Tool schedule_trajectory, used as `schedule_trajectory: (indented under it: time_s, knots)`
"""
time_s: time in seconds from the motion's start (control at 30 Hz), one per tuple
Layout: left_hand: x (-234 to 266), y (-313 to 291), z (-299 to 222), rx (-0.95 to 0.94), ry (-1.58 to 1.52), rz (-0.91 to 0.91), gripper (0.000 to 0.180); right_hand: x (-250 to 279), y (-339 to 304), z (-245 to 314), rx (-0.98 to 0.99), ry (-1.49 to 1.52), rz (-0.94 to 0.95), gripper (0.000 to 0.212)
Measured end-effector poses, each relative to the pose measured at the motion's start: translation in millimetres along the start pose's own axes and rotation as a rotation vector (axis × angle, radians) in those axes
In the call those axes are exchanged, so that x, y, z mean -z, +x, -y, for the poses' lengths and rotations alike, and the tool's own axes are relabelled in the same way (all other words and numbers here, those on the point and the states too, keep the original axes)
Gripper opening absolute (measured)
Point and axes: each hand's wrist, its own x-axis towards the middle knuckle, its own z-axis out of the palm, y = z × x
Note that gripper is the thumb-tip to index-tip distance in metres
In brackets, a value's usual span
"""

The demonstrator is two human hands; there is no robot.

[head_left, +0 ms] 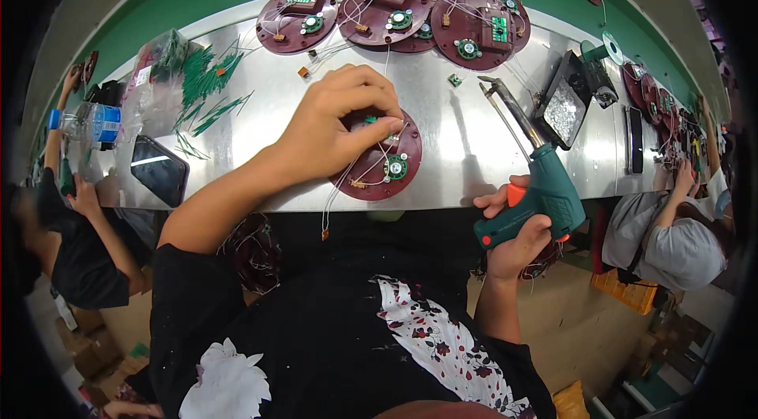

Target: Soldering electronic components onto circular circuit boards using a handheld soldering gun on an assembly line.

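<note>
A round maroon plate (407,152) lies near the table's front edge, with a small green-rimmed speaker (395,168), a tan connector and thin white wires on it. My left hand (347,115) is over its upper part, thumb and forefinger pinched together. What they grip is too small to make out, though white wire shows by the fingertips. The hand hides much of the plate's green circuit board. To the right, my right hand (517,237) is closed round the grip of a green soldering gun (549,194). Its metal tip points up and left, apart from the plate.
Several similar maroon plates (296,36) stand along the back. Green wires (207,79), a plastic bag (154,75), a water bottle (91,122) and a phone (158,170) are at left. A black tray (564,99) and a solder spool (606,49) are at right. Other people work on both sides.
</note>
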Motion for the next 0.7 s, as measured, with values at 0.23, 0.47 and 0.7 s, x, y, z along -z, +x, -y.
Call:
schedule_trajectory:
  time_s: [0.23,0.47,0.7]
  knots:
    - [-11.8,-4.1,-2.9,0.066,0.04,0.044,0.013,4.5,-12.1,-18.5,0.087,-0.2,0.039,0.089]
    - [-12.7,-10.1,2.7,0.122,-0.128,0.02,0.014,8.2,-15.1,-18.0,0.017,-0.133,0.163,0.09]
    - [-13.9,-9.7,4.5,0.103,-0.092,0.009,0.015,24.2,-15.4,-21.1,0.023,-0.062,0.266,0.076]
